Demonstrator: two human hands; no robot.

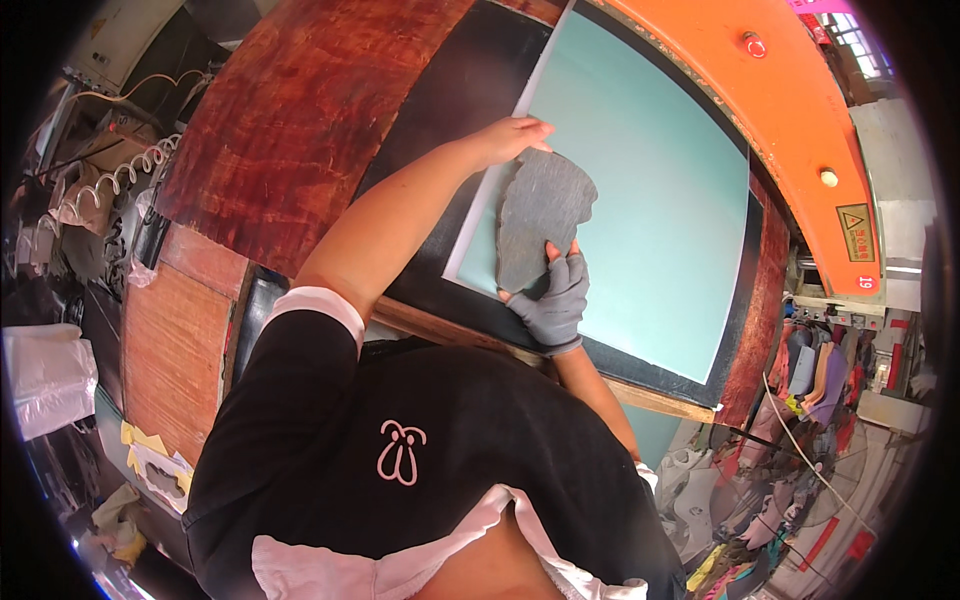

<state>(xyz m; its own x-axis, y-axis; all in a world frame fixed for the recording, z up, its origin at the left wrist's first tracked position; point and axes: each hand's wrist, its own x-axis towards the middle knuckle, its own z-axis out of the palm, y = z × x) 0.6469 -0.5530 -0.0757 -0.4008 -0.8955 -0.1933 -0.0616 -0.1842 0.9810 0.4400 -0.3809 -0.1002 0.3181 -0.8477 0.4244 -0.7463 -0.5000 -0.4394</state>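
A flat grey piece [545,215] with a wavy, notched outline lies over the pale green sheet [660,220]; whether it rests flat or is slightly raised, I cannot tell. My left hand [512,142], bare, has its fingers at the piece's far end, pressed together on the edge. At the near end my right hand [557,305] wears a grey glove with bare fingertips. Its thumb and fingers grip the piece from its near edge and right side. The sheet sits on a dark board [480,60] with a wooden front edge.
A large orange machine arm [790,110] with a red button curves over the far right. Reddish-brown wooden boards [310,110] extend to the left. Piles of coloured scraps [740,500] lie at lower right. A coiled white cable [125,175] hangs at far left.
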